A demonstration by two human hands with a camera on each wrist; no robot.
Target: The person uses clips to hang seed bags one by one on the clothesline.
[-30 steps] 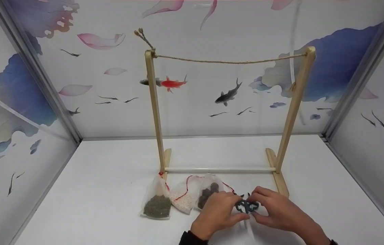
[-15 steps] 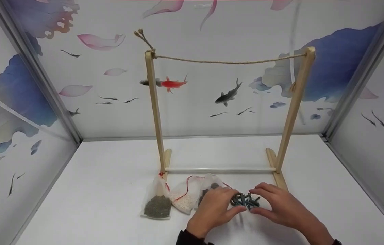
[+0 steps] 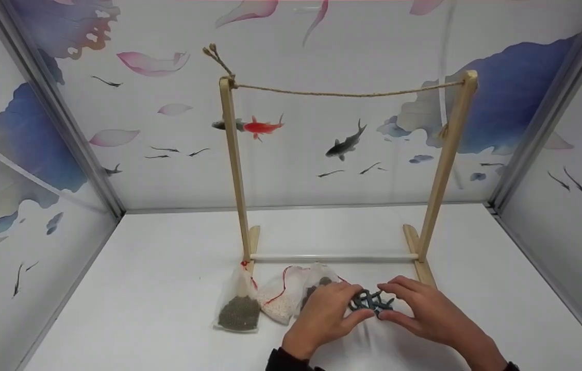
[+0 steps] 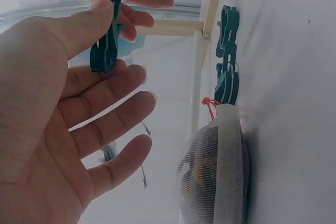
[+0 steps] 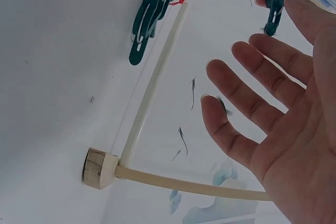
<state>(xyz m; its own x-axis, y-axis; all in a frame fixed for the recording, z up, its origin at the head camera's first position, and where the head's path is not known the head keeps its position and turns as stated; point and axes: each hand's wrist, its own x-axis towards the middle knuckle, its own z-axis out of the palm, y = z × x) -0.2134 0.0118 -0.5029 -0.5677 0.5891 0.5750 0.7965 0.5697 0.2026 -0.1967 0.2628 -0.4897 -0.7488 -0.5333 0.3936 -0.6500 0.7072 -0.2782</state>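
A dark green plastic clothespin (image 4: 107, 40) is held up between both hands. In the left wrist view, my left hand (image 3: 324, 314) pinches it between thumb and index finger, the other fingers spread. My right hand (image 3: 427, 312) holds its other side, with thumb and index fingertip at its ends in the right wrist view. More green clothespins (image 4: 228, 56) lie on the table below the hands; in the head view they overlap the held one. Left of the hands, a mesh bag of dark round pieces (image 4: 212, 177) is partly hidden by my left hand in the head view.
A bag of pale grains (image 3: 275, 305) and a bag of dark green grains (image 3: 239, 312) lie left on the white table (image 3: 167, 268). Behind stands a wooden frame (image 3: 440, 170) with a rope (image 3: 347, 95) across its top and a white bar (image 3: 332, 257) low down.
Both hands have shifted slightly left and away from the body, and the clothespin between them has turned. Over the last half second they barely move. The bags and frame stay in place.
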